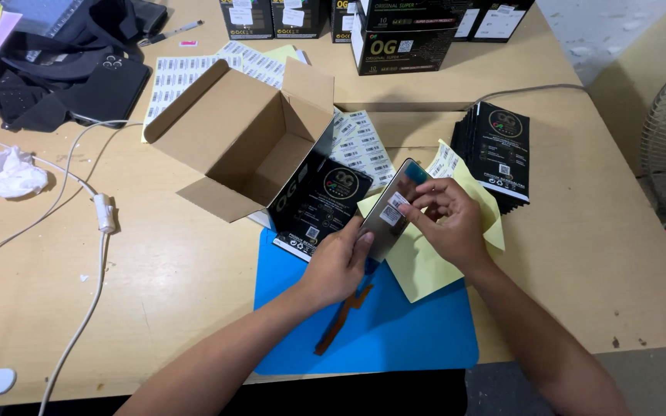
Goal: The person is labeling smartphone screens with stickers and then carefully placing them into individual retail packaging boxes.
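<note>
Across a tan worktable, the left hand is gripping a flat glossy panel by its lower edge while the right hand is pinching a small white label on it, an open cardboard box lying just beyond, black packets stacked past the right hand, label print unreadable.

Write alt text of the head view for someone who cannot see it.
Two bare hands hold a thin glossy panel over a blue mat: the left hand grips its lower edge, the right hand presses a small white label onto it. An open cardboard box lies behind on the wooden table.
</note>
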